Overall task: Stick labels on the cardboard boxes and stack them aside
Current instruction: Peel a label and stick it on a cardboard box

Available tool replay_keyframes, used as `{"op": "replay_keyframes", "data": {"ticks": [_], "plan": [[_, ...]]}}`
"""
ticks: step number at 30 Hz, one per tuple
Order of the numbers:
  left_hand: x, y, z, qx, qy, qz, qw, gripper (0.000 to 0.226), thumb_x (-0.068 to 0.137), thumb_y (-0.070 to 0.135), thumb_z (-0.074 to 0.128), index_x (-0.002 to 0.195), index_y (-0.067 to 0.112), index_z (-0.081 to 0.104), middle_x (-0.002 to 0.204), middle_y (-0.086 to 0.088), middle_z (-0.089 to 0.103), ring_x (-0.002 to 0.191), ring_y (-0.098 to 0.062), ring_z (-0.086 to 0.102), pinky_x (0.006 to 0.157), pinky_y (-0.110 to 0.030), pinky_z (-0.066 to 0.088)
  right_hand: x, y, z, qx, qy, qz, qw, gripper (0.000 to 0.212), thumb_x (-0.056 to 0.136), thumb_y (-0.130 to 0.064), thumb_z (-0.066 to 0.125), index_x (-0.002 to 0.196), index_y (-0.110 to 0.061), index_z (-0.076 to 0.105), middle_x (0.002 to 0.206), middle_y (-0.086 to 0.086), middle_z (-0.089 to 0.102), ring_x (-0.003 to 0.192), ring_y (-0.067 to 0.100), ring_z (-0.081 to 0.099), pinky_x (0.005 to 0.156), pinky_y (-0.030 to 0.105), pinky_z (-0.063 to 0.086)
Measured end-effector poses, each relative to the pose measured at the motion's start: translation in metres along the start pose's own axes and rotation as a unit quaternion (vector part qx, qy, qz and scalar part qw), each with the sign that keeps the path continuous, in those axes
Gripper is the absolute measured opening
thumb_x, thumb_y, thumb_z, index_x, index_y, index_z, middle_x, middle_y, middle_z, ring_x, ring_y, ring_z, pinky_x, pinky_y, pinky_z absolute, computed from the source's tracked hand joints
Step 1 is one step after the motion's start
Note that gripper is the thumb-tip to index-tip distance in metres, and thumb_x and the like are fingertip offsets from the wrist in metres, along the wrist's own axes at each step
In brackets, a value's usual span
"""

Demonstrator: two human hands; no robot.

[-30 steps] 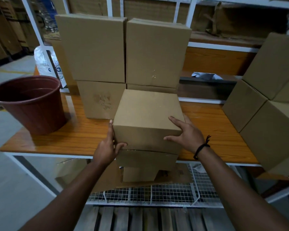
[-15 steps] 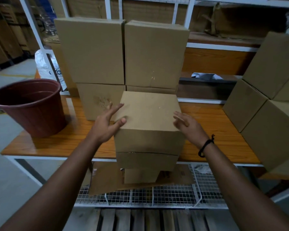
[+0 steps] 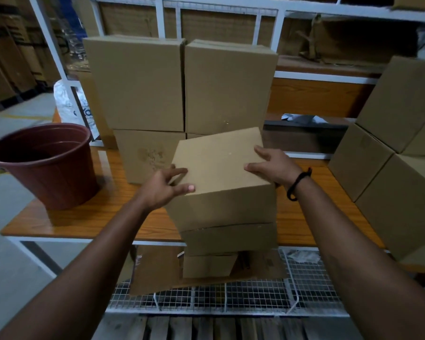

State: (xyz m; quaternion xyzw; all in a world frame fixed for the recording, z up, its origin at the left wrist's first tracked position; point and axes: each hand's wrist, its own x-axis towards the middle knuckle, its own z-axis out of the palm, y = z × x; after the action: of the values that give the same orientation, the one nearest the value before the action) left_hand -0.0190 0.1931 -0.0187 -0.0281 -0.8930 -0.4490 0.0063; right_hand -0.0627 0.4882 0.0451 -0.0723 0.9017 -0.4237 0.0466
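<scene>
A plain cardboard box (image 3: 219, 163) sits turned at an angle on top of a box stack (image 3: 231, 238) at the table's front edge. My left hand (image 3: 157, 190) holds its near left corner, thumb along the front edge and fingers along the left edge. My right hand (image 3: 272, 165) presses on the top at the right edge with fingers spread. No label shows on any box face.
Behind stand two stacks of bigger boxes (image 3: 138, 84) against a white rack. More boxes (image 3: 402, 101) are piled at the right. A brown bucket (image 3: 47, 165) stands on the wooden table (image 3: 84, 217) at the left. A wire shelf (image 3: 255, 295) with flat cardboard lies below.
The top box has been turned, so a corner now points toward me. My left hand slid to that corner and my right hand moved up onto the top.
</scene>
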Motion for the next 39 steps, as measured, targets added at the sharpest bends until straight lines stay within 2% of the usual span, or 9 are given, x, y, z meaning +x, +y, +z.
{"op": "replay_keyframes", "data": {"ticks": [2,6,11,16,19,25,30,33,39], "plan": [[-0.006,-0.009,0.005,-0.022,-0.007,0.003,1.000,0.072,0.079,0.049,0.074,0.143,0.030,0.048,0.162,-0.005,0.021,0.142,-0.030,0.033,0.109,-0.042,0.034,0.003,-0.019,-0.004,-0.039,-0.004,-0.005,0.999,0.084,0.081,-0.036,0.074,0.150,-0.018,0.030,0.153,-0.001,0.036,0.135,0.019,0.039,0.099,0.029,0.033],[-0.014,-0.023,0.015,0.004,-0.012,0.004,1.000,0.103,0.058,0.090,0.053,0.146,0.037,0.042,0.161,-0.003,0.025,0.143,-0.027,0.033,0.104,-0.036,0.035,0.007,-0.037,-0.001,-0.103,0.013,0.010,0.995,0.079,0.081,-0.039,0.073,0.149,-0.026,0.034,0.148,0.000,0.042,0.127,0.023,0.046,0.086,0.028,0.039],[-0.012,0.000,0.019,0.110,-0.016,0.091,0.990,0.099,0.067,0.087,0.041,0.152,0.039,0.027,0.163,0.001,0.019,0.149,-0.021,0.015,0.116,-0.051,0.025,0.006,-0.041,0.004,-0.082,0.020,0.000,0.996,0.073,0.084,-0.040,0.069,0.148,-0.027,0.036,0.148,-0.001,0.042,0.127,0.021,0.046,0.095,0.032,0.040],[-0.004,0.015,0.027,0.164,0.000,0.127,0.978,0.090,0.081,0.069,0.060,0.154,0.032,0.023,0.162,0.000,0.022,0.147,-0.021,0.022,0.115,-0.042,0.023,0.001,-0.025,0.003,0.029,-0.004,-0.038,0.999,0.066,0.090,-0.047,0.059,0.148,-0.032,0.031,0.149,-0.003,0.042,0.132,0.016,0.043,0.106,0.044,0.041],[-0.005,0.000,0.018,0.131,0.006,0.137,0.982,0.098,0.072,0.081,0.052,0.153,0.032,0.027,0.162,0.001,0.024,0.146,-0.015,0.021,0.114,-0.036,0.021,-0.006,-0.004,0.004,0.089,0.028,-0.048,0.994,0.059,0.091,-0.056,0.049,0.145,-0.035,0.037,0.147,-0.001,0.044,0.129,0.017,0.047,0.099,0.046,0.048],[-0.005,-0.018,0.004,0.090,0.010,0.133,0.987,0.096,0.070,0.077,0.049,0.152,0.032,0.028,0.159,0.001,0.030,0.140,-0.019,0.033,0.111,-0.038,0.032,-0.016,0.024,0.032,0.047,-0.047,-0.040,0.997,0.068,0.082,-0.069,0.046,0.144,-0.050,0.027,0.158,-0.005,0.023,0.144,0.020,0.023,0.114,0.054,0.028],[-0.004,0.010,0.005,0.121,0.024,0.193,0.973,0.098,0.072,0.079,0.052,0.152,0.032,0.022,0.152,-0.001,0.037,0.128,-0.020,0.043,0.104,-0.047,0.041,-0.007,0.011,0.047,0.013,-0.024,-0.061,0.998,0.058,0.094,-0.055,0.043,0.147,-0.042,0.024,0.159,-0.003,0.018,0.146,0.018,0.014,0.114,0.042,0.019],[-0.001,0.034,0.003,0.151,0.053,0.236,0.958,0.100,0.074,0.073,0.062,0.154,0.029,0.022,0.155,-0.005,0.036,0.137,-0.022,0.038,0.109,-0.042,0.034,-0.003,0.002,0.056,-0.004,-0.029,-0.071,0.997,0.068,0.086,-0.066,0.041,0.148,-0.043,0.024,0.161,-0.002,0.015,0.147,0.017,0.012,0.114,0.040,0.016],[0.003,0.021,-0.016,0.156,0.052,0.223,0.961,0.088,0.072,0.078,0.058,0.147,0.040,0.033,0.155,-0.009,0.038,0.139,-0.028,0.040,0.110,-0.053,0.039,0.000,0.027,0.065,-0.078,-0.021,-0.056,0.995,0.085,0.064,-0.094,0.028,0.141,-0.060,0.018,0.162,-0.002,-0.001,0.148,0.029,0.001,0.114,0.061,0.014]]}}
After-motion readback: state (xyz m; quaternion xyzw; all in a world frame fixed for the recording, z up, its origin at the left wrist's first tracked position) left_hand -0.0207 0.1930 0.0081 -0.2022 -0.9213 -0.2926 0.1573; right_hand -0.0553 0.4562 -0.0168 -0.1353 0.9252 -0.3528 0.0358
